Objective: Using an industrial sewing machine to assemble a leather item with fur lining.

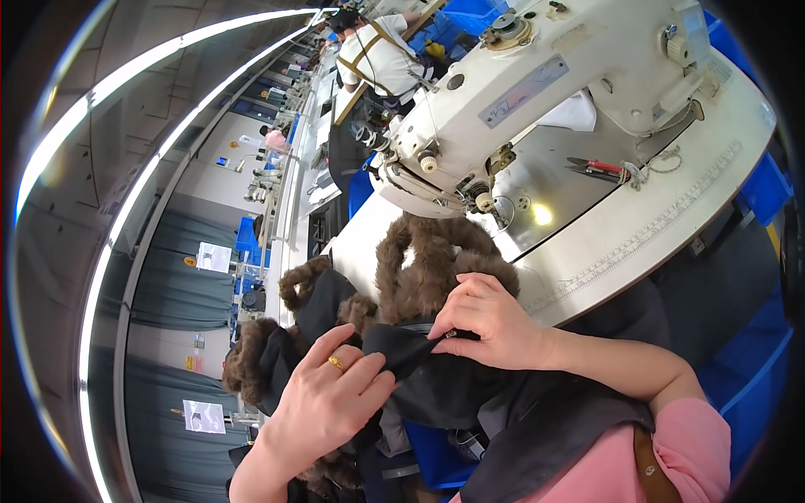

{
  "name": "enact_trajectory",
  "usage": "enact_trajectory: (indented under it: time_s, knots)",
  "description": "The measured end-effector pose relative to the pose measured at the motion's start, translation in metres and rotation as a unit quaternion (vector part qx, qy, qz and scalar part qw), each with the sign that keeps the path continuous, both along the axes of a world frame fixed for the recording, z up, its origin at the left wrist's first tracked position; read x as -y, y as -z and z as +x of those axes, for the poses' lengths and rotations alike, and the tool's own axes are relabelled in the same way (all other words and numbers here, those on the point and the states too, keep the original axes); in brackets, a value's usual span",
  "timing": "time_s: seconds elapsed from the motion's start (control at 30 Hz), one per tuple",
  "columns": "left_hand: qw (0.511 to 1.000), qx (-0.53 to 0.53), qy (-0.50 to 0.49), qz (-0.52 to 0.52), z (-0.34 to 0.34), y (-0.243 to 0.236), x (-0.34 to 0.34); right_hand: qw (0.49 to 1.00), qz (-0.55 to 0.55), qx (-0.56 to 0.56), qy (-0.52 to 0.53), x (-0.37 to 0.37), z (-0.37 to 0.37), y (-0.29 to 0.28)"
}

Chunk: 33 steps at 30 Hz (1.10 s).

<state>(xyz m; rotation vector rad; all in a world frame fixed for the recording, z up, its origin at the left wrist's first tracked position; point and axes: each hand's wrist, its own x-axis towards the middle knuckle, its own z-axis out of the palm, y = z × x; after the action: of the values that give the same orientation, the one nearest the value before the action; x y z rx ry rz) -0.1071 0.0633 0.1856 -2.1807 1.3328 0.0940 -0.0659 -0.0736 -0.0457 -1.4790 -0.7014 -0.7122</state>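
Note:
My left hand (pixel 335 390), with a ring on one finger, is closed on the edge of a black garment (pixel 444 394). To its right, my right hand (pixel 495 327) pinches the same black fabric between thumb and fingers, close to a small metallic strip that I cannot make out. Brown fur trim (pixel 411 285) bunches just beyond my hands, below the sewing head of a white sewing machine (pixel 503 109). More of the dark cloth hangs over my lap. My left fingertips are partly hidden by the fabric.
Red-handled thread snips (pixel 599 168) lie on the machine bed beside a ruler-marked white table edge (pixel 637 260). More fur-trimmed pieces (pixel 249 360) are heaped to the left. Blue bins (pixel 746 369) stand at the right. Another person (pixel 377 54) sits at a far workstation.

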Motion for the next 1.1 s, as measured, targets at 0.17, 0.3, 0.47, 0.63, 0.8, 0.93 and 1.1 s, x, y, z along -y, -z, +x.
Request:
enact_trajectory:
  time_s: [0.17, 0.3, 0.47, 0.63, 0.8, 0.93, 1.1]
  knots:
    - [0.990, -0.040, -0.017, -0.132, 0.011, 0.002, -0.003, 1.000, -0.017, 0.005, 0.014, -0.003, -0.002, -0.004]
    - [0.984, -0.047, -0.042, -0.165, 0.017, 0.000, -0.004, 1.000, -0.010, 0.004, 0.023, -0.006, -0.003, -0.020]
    - [0.968, -0.090, -0.071, -0.225, 0.024, -0.002, -0.016, 0.987, 0.019, -0.077, -0.141, -0.006, 0.001, -0.048]
    - [0.871, -0.123, -0.202, -0.430, 0.033, 0.029, -0.042, 0.953, 0.051, -0.187, -0.234, -0.002, 0.008, -0.055]
    - [0.692, -0.264, -0.304, -0.599, 0.034, 0.077, -0.074, 0.906, 0.079, -0.266, -0.319, -0.001, 0.012, -0.064]
    - [0.669, -0.168, -0.222, -0.689, 0.042, 0.103, -0.061, 0.915, 0.075, -0.267, -0.292, -0.003, 0.014, -0.066]
    - [0.756, 0.036, 0.035, -0.652, 0.069, 0.115, -0.063, 0.926, 0.082, -0.274, -0.244, -0.004, 0.008, -0.063]
